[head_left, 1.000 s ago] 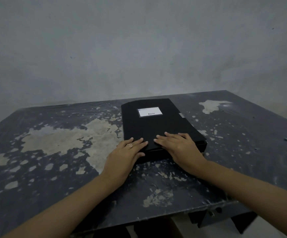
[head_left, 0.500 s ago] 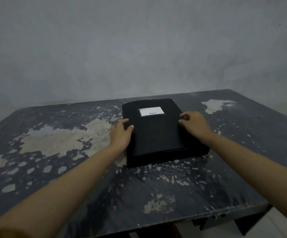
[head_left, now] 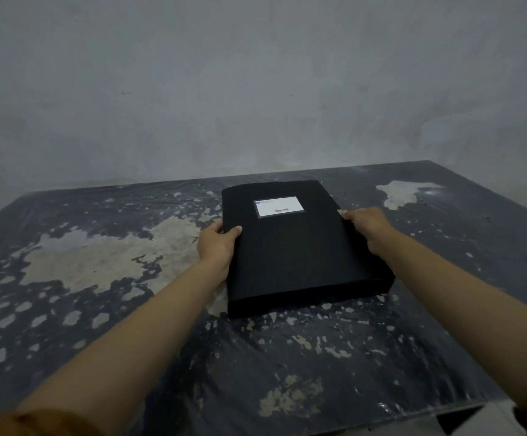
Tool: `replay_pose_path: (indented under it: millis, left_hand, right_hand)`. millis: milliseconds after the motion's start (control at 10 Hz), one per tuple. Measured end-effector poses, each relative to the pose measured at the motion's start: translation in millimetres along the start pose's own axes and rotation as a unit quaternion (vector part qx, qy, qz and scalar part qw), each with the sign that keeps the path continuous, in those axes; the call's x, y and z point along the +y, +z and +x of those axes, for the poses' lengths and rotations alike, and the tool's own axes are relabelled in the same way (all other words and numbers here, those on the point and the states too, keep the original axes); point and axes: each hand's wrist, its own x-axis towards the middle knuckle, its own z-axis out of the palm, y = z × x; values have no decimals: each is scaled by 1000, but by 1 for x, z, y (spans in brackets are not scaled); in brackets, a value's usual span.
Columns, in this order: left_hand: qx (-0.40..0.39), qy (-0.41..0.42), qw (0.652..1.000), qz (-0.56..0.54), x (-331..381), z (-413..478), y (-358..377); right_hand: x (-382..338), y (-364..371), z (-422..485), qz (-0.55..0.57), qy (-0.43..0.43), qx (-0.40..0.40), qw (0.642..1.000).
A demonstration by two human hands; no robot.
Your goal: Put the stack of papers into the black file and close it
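Observation:
The black file [head_left: 296,247] lies closed and flat on the table, its white label [head_left: 279,207] facing up near the far end. My left hand [head_left: 216,243] grips the file's left edge, thumb on top of the cover. My right hand [head_left: 369,226] holds the right edge, fingertips at a small pale tab on that side. No papers are visible; the inside of the file is hidden.
The file rests on a dark table [head_left: 130,309] with worn pale patches. Its front edge runs close to me at the lower right. A plain grey wall [head_left: 255,89] stands right behind the table.
Both hands left the near end of the cover and moved out to the file's left and right edges, where they now grip. The file itself has barely shifted.

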Motion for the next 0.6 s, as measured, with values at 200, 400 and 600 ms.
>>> replay_pose_path:
  millis: [200,400,600]
  left_hand:
    - [15,9,1000,17,0,2,2]
    - [-10,38,994,98,6,-5,-3]
    - [-31,89,975,203,31,-2,-22]
  right_hand:
    - [1,3,3,-62,-43,16,997]
    - [-1,0,-2,-114,-71,7,991]
    - [-14,12,-19,-311,-191,75,928]
